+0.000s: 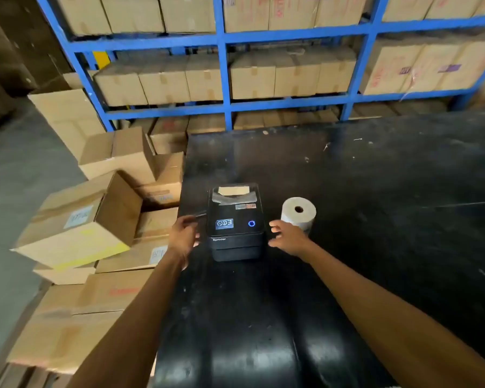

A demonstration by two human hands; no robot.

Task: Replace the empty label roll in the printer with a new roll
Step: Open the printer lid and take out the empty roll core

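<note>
Our left hand [184, 236] and right hand [287, 236] flank the closed printer [235, 222], fingers spread, grasping nothing. We see the new roll [298, 214] standing just right of it.

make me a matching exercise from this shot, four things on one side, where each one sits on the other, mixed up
Things:
1. black label printer
2. white paper label roll
3. left hand
4. open brown cardboard box

Places:
A. off the table's left edge, on stacked boxes
B. at the printer's left side
C. standing on end, right of the printer
D. between the two hands

Pairs: 1-D, 2-C, 3-B, 4-A
</note>
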